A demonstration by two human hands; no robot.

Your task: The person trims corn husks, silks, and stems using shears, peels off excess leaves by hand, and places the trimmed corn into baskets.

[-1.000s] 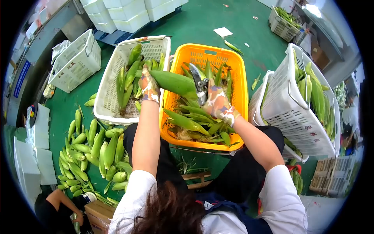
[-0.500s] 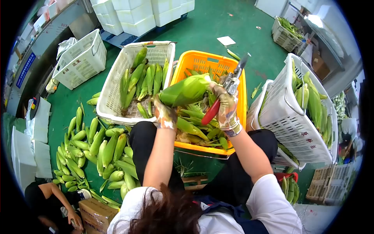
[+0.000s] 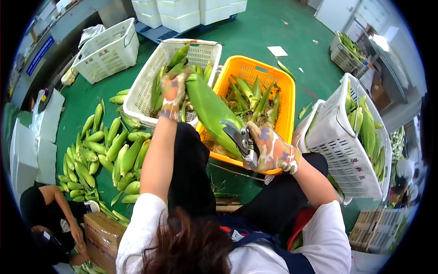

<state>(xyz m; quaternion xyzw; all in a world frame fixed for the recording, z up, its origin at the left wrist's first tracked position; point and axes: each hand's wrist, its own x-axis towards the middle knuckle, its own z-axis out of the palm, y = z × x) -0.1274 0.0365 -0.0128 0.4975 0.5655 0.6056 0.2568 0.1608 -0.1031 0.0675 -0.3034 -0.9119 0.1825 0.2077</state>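
My left hand (image 3: 174,93), in a camouflage-patterned glove, is closed round the upper end of a green ear of corn (image 3: 211,109) still in its husk. The ear slants down to the right over the orange crate (image 3: 286,102). My right hand (image 3: 272,147), gloved alike, grips pruning shears (image 3: 244,140). Their blades point left and lie against the ear's lower part; whether they cut into it I cannot tell. Loose husks and leaves (image 3: 255,98) fill the orange crate. Left of it, a white crate (image 3: 137,93) holds several husked-on ears.
A pile of corn ears (image 3: 107,155) covers the floor on my left, near a seated person (image 3: 59,205) and a cardboard box (image 3: 102,237). Stacked white crates (image 3: 340,137) with corn stand on my right. Another white crate (image 3: 107,57) and foam boxes (image 3: 182,16) are farther off.
My left hand has moved up and away, tilting the ear from nearly level to a steep slant. My right hand has come lower, and the shears have swung from pointing away to pointing left.
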